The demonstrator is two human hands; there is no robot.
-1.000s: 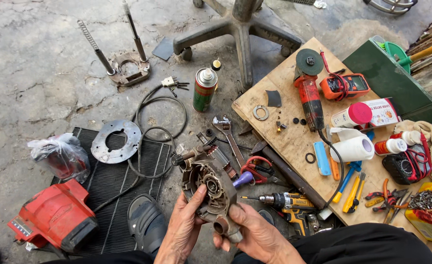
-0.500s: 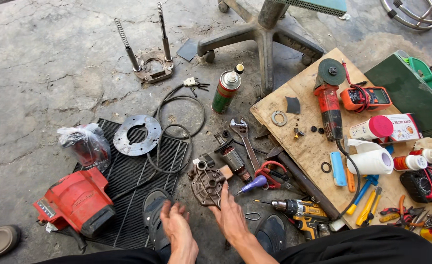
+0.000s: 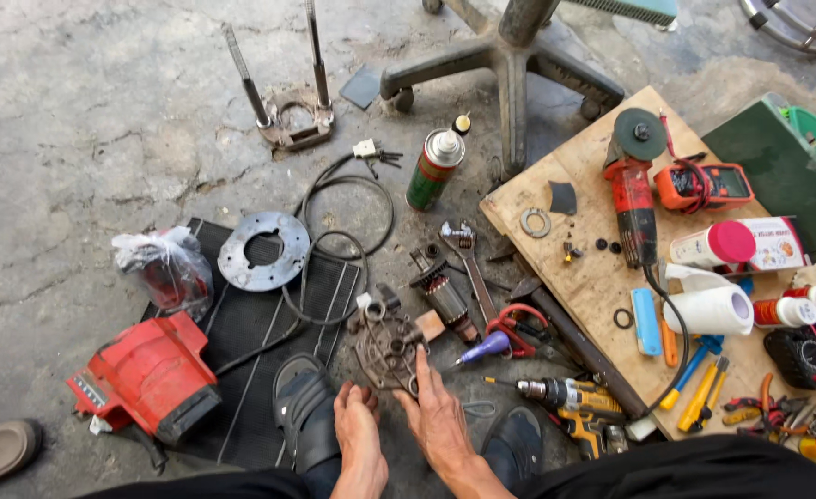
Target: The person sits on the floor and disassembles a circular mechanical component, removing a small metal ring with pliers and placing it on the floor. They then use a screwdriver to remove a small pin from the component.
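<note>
Head cam: both hands are down on a greasy, roughly round cast-metal motor housing point(image 3: 388, 346) w/ holes in it, sitting on cracked concrete just right of the ribbed black rubber mat point(image 3: 260, 323); left hand point(image 3: 360, 430) rests fingertips at its lower edge, loose, not gripping anything, right hand point(image 3: 438, 416) has fingers spread open against its right rim. Right of the housing there's a copper-wound armature point(image 3: 445, 298), above it a green spray can point(image 3: 434, 166) w/ silver top. Flat grey steel ring point(image 3: 264, 249) lies on the mat's top edge, red plastic tool body point(image 3: 149, 377) on its left side.
</note>
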